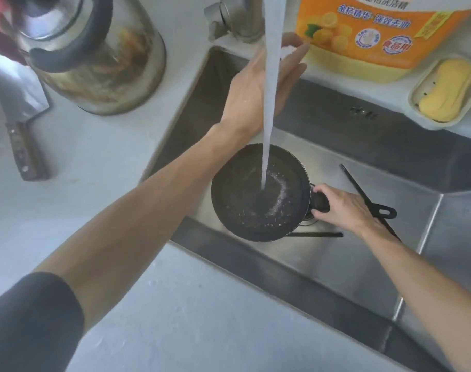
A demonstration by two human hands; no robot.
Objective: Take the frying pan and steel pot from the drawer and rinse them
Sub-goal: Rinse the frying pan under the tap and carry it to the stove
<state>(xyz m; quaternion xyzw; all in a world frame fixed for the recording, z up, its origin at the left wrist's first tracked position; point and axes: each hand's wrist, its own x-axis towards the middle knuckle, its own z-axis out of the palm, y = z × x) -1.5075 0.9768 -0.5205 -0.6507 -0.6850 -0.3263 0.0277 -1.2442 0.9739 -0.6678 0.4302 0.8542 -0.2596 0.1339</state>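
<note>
One steel sink (336,264) set in a pale table (95,183). One black frying pan (255,200) sits inside under one water stream (269,103). The left hand (255,92) reaches up behind the stream, fingers (296,53) loosely apart. The right hand (347,208) has fingers wrapped around the pan handle. One kettle (95,55), one knife (22,135), one soap bar (448,89)

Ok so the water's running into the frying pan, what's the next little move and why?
Probably bring the left hand down from beside the stream into the frying pan to rub its floor. The right hand already grips the handle, water hits the pan's middle, and pale specks show across the dark surface.
</note>
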